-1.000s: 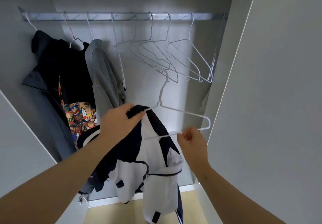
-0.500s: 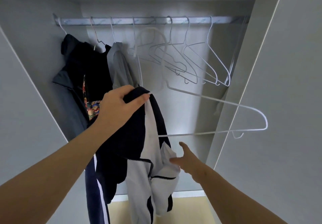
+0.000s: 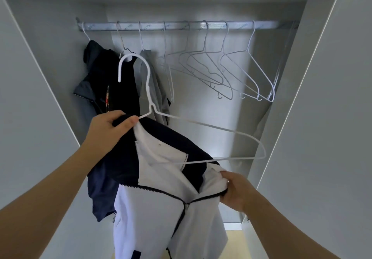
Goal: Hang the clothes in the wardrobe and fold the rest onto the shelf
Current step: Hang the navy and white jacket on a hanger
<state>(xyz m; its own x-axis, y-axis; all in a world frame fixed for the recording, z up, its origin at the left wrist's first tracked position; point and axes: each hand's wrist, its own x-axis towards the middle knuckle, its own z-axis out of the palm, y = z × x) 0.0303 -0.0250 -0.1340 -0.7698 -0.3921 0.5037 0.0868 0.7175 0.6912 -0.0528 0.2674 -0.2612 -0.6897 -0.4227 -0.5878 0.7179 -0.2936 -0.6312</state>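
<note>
A navy and white zip jacket (image 3: 161, 188) hangs in front of the open wardrobe, with a white wire hanger (image 3: 201, 124) partly threaded into it. My left hand (image 3: 108, 131) grips the jacket's dark collar together with the hanger's left shoulder. My right hand (image 3: 234, 190) grips the jacket's right front edge near the zip. The hanger's hook stands free in the air below the metal rail (image 3: 181, 25). Its right arm sticks out bare beyond the jacket.
Several empty wire hangers (image 3: 237, 73) hang on the rail's middle and right. A dark jacket (image 3: 96, 81) and a grey garment (image 3: 155, 89) hang at the left. White wardrobe doors (image 3: 332, 117) stand open on both sides. Wooden floor shows below.
My right hand let go of the hanger's bottom bar, dropped, and took hold of the jacket's right front. My left hand raised the jacket and hanger toward the rail.
</note>
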